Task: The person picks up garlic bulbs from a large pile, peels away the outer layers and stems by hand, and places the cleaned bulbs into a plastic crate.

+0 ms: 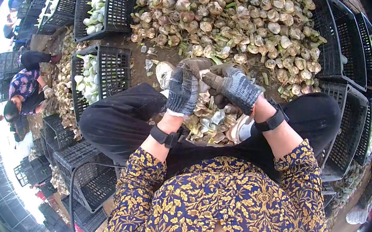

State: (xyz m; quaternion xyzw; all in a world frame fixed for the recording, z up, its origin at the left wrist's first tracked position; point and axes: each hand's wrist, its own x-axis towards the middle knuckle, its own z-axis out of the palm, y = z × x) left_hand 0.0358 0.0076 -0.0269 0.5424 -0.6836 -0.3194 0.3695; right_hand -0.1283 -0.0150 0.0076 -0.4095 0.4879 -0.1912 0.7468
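Note:
Both my hands wear dirty grey knit gloves and meet in front of my crossed legs. My left hand point(184, 86) is closed around a pale garlic bulb point(202, 86), mostly hidden by the gloves. From the other side, my right hand point(234, 87) has its fingers curled against the same bulb and its stem. Just beyond them spreads a big heap of unpeeled garlic point(233, 20) with brownish skins. Loose papery peelings point(208, 118) lie between my legs, under my hands.
Black plastic crates with peeled white garlic point(90, 75) stand at my left. More black crates point(342, 129) line the right side. An open crate point(95, 183) sits behind my left knee. Another person point(26, 84) sits at the far left beside a garlic row.

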